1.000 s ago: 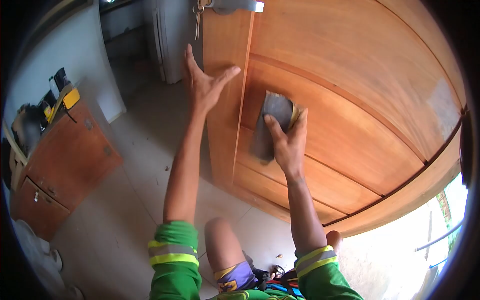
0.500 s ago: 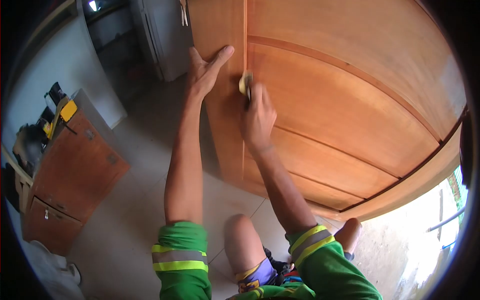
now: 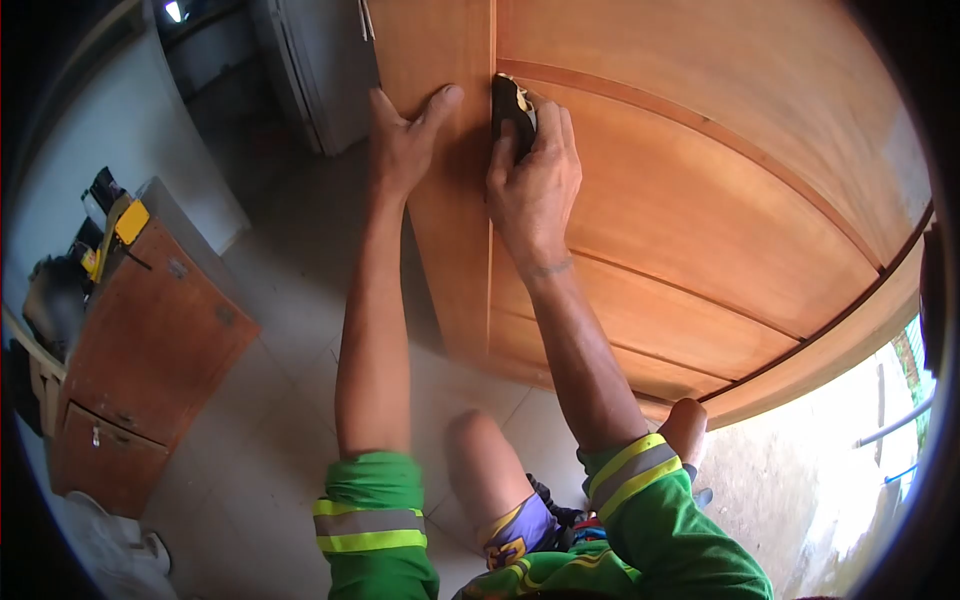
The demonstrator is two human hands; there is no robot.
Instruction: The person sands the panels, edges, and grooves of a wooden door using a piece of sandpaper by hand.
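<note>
Wooden door (image 3: 690,200): our left hand (image 3: 405,145) grips its edge | our right hand's (image 3: 538,185) grip holds dark sanding sheet (image 3: 512,115) against panel

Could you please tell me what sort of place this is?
Probably a room in a house, judging by the panelled wooden door, the tiled floor and the wooden cabinet beside the pale wall.

– Where's the dark pad (image 3: 511,112) now?
– Up beside the upright board (image 3: 455,210), no longer out over the panel (image 3: 660,200); the right grip (image 3: 537,190) moved with it
– And the keys (image 3: 367,22)?
– Mostly out of view
</note>
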